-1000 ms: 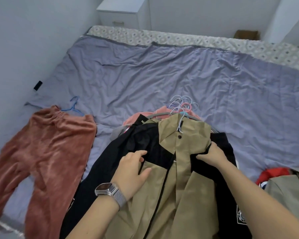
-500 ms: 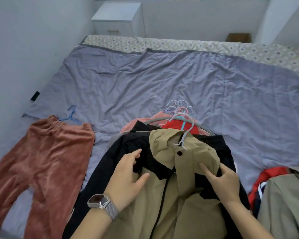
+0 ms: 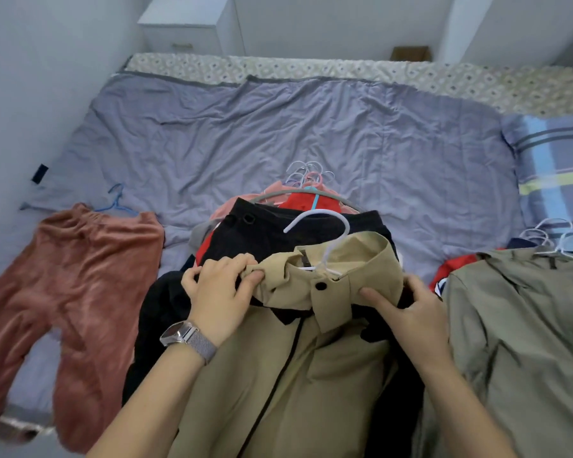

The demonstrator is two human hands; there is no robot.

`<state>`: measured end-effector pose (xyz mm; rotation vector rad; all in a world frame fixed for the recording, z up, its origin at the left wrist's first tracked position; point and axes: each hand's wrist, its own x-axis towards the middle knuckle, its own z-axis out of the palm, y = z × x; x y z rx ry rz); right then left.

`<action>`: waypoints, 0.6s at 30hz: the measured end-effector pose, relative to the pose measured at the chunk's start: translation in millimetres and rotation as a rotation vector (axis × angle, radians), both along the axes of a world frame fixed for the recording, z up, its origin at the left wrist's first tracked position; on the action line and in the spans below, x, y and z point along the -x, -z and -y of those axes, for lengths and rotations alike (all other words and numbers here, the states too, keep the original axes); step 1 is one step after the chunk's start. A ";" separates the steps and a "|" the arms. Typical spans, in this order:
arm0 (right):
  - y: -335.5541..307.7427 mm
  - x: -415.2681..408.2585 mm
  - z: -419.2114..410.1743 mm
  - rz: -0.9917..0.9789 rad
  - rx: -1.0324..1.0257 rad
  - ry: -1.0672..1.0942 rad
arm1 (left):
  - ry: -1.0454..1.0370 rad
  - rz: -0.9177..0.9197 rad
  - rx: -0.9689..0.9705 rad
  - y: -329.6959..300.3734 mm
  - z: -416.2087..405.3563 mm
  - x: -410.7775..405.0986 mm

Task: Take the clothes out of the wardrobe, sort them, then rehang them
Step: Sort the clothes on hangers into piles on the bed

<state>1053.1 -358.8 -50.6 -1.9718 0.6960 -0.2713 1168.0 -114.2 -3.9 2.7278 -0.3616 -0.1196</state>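
A tan and black jacket point(image 3: 298, 375) on a white hanger point(image 3: 325, 233) lies on top of a pile of hung clothes point(image 3: 278, 223) on the bed. My left hand point(image 3: 222, 292), with a watch on the wrist, grips the jacket's left shoulder by the collar. At the right shoulder, my right hand point(image 3: 407, 312) grips the fabric with the thumb pressed on the collar. Below the jacket show black, red and pink garments with a bunch of hanger hooks point(image 3: 308, 173).
Rust velvet trousers point(image 3: 76, 279) on a blue hanger point(image 3: 116, 200) lie at the left. An olive jacket point(image 3: 523, 342) tops a second pile at the right. A plaid pillow point(image 3: 556, 166) lies at the far right on the grey bedsheet point(image 3: 278, 133). A white nightstand point(image 3: 189, 24) stands behind.
Both hands have slid up to the jacket's shoulders and closed on the fabric. The jacket has been pulled toward me, uncovering black and red garments beneath.
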 end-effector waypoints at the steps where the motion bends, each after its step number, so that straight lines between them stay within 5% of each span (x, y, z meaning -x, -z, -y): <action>1: -6.6 4.7 -4.9 -0.001 0.004 -0.003 | -0.018 -0.019 0.014 -4.8 -4.1 8.4; 14: -98.6 150.6 -107.1 0.039 0.496 -0.274 | -0.164 -0.046 0.218 -106.9 -127.3 166.7; 18: -133.5 193.2 -147.5 0.089 0.570 -0.210 | -0.174 -0.029 0.261 -140.5 -155.4 212.8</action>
